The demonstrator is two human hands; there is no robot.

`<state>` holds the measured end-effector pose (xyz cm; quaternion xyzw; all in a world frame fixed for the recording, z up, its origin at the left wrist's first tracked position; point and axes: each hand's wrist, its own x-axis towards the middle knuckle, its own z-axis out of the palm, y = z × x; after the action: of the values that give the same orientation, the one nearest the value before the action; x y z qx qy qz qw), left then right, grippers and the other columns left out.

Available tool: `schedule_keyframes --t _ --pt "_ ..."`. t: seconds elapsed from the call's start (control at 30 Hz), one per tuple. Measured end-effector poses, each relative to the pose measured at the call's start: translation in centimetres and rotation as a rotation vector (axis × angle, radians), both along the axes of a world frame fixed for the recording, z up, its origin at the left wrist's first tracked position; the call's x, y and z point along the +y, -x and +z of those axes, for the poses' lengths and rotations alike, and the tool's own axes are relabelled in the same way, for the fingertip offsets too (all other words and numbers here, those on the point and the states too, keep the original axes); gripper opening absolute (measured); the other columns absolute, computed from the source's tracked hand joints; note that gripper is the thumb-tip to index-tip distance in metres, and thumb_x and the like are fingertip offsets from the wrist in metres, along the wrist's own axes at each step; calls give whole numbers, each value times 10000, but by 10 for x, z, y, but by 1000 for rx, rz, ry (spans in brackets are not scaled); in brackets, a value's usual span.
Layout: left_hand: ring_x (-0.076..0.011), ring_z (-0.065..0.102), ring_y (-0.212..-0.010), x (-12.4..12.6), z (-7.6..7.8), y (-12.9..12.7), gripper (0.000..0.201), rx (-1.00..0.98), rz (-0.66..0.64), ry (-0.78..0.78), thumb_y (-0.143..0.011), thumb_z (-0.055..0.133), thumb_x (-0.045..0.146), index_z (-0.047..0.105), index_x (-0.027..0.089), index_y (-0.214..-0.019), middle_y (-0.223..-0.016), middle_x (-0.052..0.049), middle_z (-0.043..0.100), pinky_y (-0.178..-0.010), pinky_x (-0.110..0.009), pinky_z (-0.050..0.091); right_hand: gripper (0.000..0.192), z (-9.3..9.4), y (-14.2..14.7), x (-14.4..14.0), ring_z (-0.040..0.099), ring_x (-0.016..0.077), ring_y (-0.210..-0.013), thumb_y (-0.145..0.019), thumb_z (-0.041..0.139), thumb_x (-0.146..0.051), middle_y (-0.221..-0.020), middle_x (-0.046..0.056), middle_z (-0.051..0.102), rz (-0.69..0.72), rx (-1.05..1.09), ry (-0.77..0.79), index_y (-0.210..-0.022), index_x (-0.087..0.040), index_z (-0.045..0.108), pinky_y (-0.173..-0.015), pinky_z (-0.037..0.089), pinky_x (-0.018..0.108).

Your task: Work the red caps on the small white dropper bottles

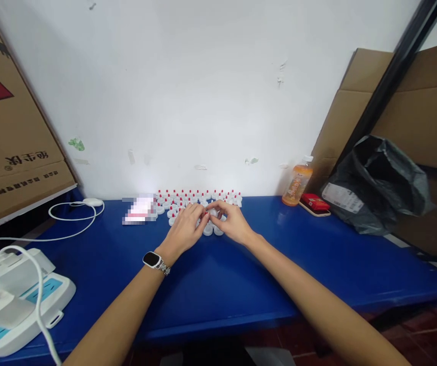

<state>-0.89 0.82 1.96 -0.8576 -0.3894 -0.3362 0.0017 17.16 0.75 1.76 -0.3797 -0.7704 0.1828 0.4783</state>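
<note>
Both my hands meet at the middle of the blue table (317, 254), by a cluster of small white caps with red tips (199, 197) lined up against the wall. My left hand (186, 227), with a watch on its wrist, pinches a small white cap with its fingertips. My right hand (232, 221) touches the same small piece from the other side. More white caps (212, 230) lie just under the fingers. The held piece is mostly hidden by my fingers.
An orange drink bottle (296, 184), a red box (315, 202) and a black plastic bag (378, 185) stand at the right. A white device (16, 305) with cables sits at the front left. Cardboard boxes (8, 127) lean on both sides.
</note>
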Motion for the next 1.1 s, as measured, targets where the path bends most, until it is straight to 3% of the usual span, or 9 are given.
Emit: schedule_keyframes --t 0.23,0.47,0.67,0.87,1.0,1.1 --pt "-221 537 -875 0 5 -2 273 150 66 -117 -1032 255 283 500 206 -937 -912 -55 590 -785 -370 394 236 4 5 -6 604 130 -762 -855 562 -223 -902 3 693 -17 8 -60 -1074 -208 649 -738 489 254" --pt "-195 536 -742 8 4 -9 333 -69 116 2 -1021 274 306 489 212 -784 -748 -28 570 -700 -329 391 186 4 9 -2 647 173 -912 -885 554 -213 -1012 36 711 -98 -43 -182 -1026 -226 674 -835 494 297" --pt "-144 475 -572 7 3 -15 383 -285 136 141 -1003 321 366 486 200 -699 -605 16 513 -573 -285 307 227 5 10 -5 621 222 -1110 -939 503 -234 -1166 75 701 -238 -265 -283 -1094 -225 669 -937 397 359" --pt "-116 400 -521 6 3 -21 409 -480 108 236 -975 351 408 413 198 -629 -541 42 418 -540 -271 277 238 6 11 -11 623 214 -1086 -971 464 -240 -1213 75 687 -315 -350 -354 -1089 -227 670 -907 343 356" --pt "-120 354 -503 10 5 -7 431 -724 192 329 -976 290 440 319 220 -607 -527 42 347 -518 -270 298 222 4 -2 -9 635 217 -1027 -939 465 -197 -1180 82 690 -467 -285 -284 -1018 -212 671 -869 366 342" --pt "-148 432 -586 14 3 2 419 -535 158 297 -987 292 433 379 213 -641 -590 17 439 -595 -285 369 179 0 -17 -3 652 194 -871 -898 508 -217 -1036 45 720 -540 -163 -184 -989 -216 662 -850 403 331"
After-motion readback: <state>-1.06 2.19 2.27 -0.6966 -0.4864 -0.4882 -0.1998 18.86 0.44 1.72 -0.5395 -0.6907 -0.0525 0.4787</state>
